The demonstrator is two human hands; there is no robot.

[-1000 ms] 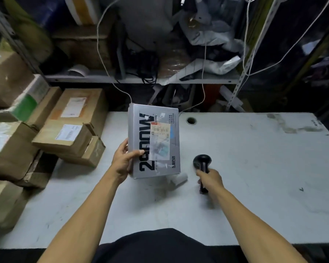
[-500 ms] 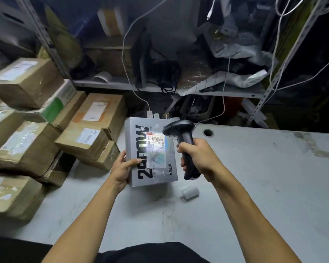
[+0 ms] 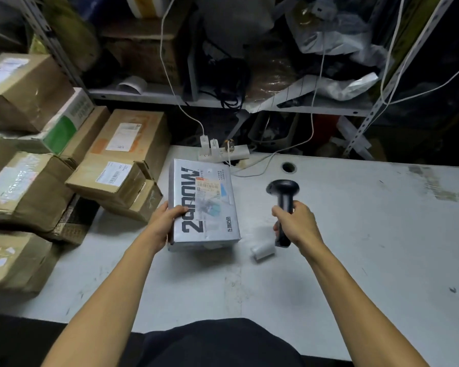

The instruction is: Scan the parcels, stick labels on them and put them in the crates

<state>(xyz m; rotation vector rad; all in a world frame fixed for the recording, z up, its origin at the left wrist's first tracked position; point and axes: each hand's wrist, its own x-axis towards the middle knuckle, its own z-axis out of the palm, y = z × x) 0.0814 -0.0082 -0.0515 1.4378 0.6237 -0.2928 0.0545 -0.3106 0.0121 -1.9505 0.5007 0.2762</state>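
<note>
Left hand (image 3: pixel 162 225): grips the grey box (image 3: pixel 204 205) by its left edge (label up).
Right hand (image 3: pixel 296 223): fingers wrapped round the black scanner (image 3: pixel 283 207), beside a paper roll (image 3: pixel 263 250).

both my forearms reach fwd into view, bare, angled inward toward the middle. my left hand (image 3: pixel 162 227) grips the parcel (image 3: pixel 204 205) at its left edge, thumb curled over the top face, other fingers hidden under it, wrist fairly straight. my right hand (image 3: pixel 295 223) is wrapped round the scanner (image 3: pixel 283 200) handle, back of hand facing the cam, knuckles up, fingers curled tight, wrist bent slightly. hands sit at abt the same height, apart from each other. dark clothing on my torso shows at the bottom.
</note>
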